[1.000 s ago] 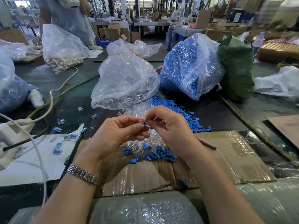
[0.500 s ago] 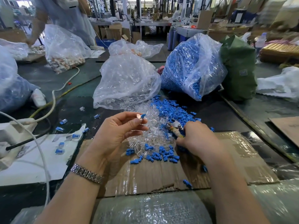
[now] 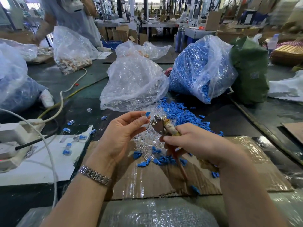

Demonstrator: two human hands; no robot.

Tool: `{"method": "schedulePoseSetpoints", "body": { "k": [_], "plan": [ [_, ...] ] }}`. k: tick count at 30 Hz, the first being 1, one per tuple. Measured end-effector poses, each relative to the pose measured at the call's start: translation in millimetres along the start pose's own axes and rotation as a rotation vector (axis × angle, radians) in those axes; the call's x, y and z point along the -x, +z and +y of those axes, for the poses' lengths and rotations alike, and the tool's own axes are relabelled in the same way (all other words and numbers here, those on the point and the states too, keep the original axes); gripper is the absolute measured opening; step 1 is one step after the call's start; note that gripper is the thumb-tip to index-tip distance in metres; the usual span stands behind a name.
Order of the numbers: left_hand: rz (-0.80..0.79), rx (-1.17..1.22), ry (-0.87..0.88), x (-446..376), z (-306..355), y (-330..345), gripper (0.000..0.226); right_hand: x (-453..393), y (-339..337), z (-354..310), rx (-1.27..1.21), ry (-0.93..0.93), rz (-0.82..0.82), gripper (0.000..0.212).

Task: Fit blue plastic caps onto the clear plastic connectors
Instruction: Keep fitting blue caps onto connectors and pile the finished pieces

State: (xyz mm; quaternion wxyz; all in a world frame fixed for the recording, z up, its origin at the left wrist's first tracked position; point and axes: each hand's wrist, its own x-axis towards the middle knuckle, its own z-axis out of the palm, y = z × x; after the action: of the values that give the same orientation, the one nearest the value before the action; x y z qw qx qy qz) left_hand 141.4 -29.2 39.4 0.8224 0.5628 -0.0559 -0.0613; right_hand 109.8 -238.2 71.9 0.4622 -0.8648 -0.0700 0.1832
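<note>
A big bag of blue caps (image 3: 196,69) and a big bag of clear connectors (image 3: 132,82) are seen far past both hands, and both bags look very full, so most of the work seems still to be done. Nearer, a loose pile of caps (image 3: 178,112) and a pile of clear connectors (image 3: 146,143) are spread just behind and under the hands. A few finished pieces (image 3: 66,152) are scattered off to the left of the grip, so only a little seems done. Pliers (image 3: 159,124) are gripped in the right hand (image 3: 195,143), with fingers curled around the handles. One clear connector with a blue cap (image 3: 146,114) is pinched at the fingertips of the left hand (image 3: 121,136), just beside the tip of the pliers and above it. The cap is probably meant to be pressed on next.
</note>
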Motion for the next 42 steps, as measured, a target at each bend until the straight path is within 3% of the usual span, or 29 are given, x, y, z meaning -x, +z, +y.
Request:
{"method": "schedulePoseSetpoints", "body": {
  "k": [11,19,24,27,29,31,33,35,39,42],
  "plan": [
    [0.0,-0.162,0.05,1,-3,4,0.02,-3,11,-7,-0.045,-0.026,-0.034,0.029],
    [-0.002,-0.251,0.071,1,-4,3,0.023,-2,17,-9,-0.038,-0.022,0.043,0.042],
    [0.035,-0.321,0.173,2,-2,1,0.02,-4,16,-5,-0.097,-0.02,0.016,0.048],
    [0.216,-0.491,0.261,1,4,-10,0.015,-3,5,1,-0.062,-0.024,0.091,0.045],
    [0.484,-0.702,0.338,0,8,-22,0.013,-1,-4,8,-0.03,-0.016,0.242,0.039],
    [0.754,-0.951,0.359,-2,12,-33,0.011,-1,-14,16,0.137,0.055,0.411,0.04],
    [0.879,-1.161,0.324,-3,14,-39,0.014,-1,-21,23,0.374,0.165,0.516,0.038],
    [0.805,-1.241,0.327,-4,13,-39,0.016,-3,-23,29,0.53,0.251,0.557,0.036],
    [0.405,-1.37,0.276,-8,-5,-31,0.019,-10,-18,37,0.619,0.32,0.532,0.039],
    [0.242,-1.517,0.21,-15,-21,-32,0.026,-13,-15,38,0.661,0.332,0.519,0.039]
  ]
}}
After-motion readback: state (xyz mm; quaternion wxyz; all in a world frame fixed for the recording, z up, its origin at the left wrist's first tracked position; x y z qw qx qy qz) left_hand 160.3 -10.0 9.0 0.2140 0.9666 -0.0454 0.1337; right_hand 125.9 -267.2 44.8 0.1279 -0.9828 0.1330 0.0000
